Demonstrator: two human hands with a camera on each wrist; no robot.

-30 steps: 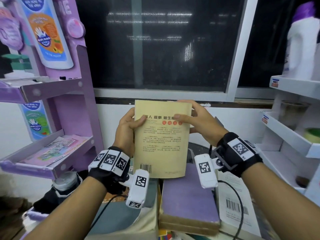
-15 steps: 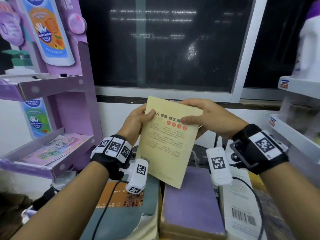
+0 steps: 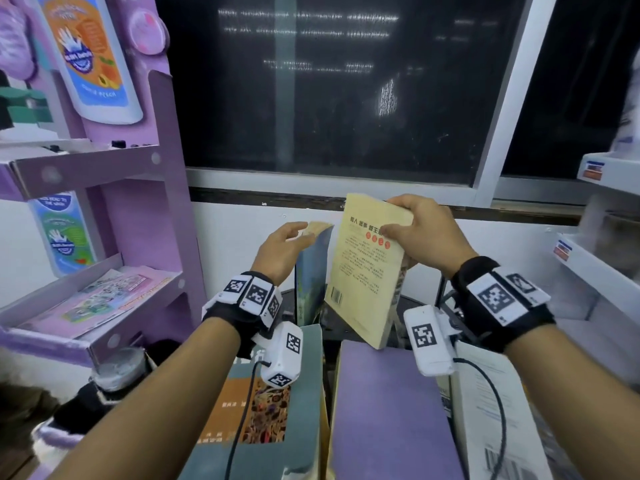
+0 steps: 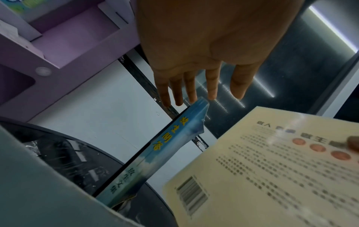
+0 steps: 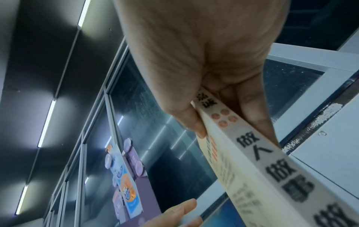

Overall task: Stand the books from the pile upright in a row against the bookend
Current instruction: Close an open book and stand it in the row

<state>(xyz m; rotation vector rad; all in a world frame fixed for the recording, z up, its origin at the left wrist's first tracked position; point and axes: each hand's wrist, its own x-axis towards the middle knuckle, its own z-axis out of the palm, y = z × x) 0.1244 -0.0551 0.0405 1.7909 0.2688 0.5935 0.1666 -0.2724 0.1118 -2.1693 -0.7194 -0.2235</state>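
My right hand (image 3: 407, 225) pinches the top corner of a yellow paperback (image 3: 363, 271), held tilted in the air above the pile; in the right wrist view the thumb and fingers clamp its spine (image 5: 258, 155). Just left of it a thin blue book (image 3: 311, 271) stands upright against a thin black bookend (image 3: 296, 296). My left hand (image 3: 294, 237) is flat, its straight fingertips (image 4: 192, 98) resting on the blue book's (image 4: 155, 150) top corner. The yellow paperback (image 4: 272, 176) hangs close to the right of it. The pile lies below: a teal book (image 3: 277, 427) and a purple book (image 3: 391, 410).
A purple display shelf (image 3: 104, 306) stands close on the left, a white rack (image 3: 595, 271) on the right. White printed sheets (image 3: 495, 410) lie right of the purple book. A white wall and dark window (image 3: 346, 98) are behind the books. A dark round surface (image 4: 64, 153) lies under the blue book.
My left hand has let go of the yellow paperback and moved to the top of the standing blue book. The right hand alone now holds the paperback, turned more edge-on beside the blue book.
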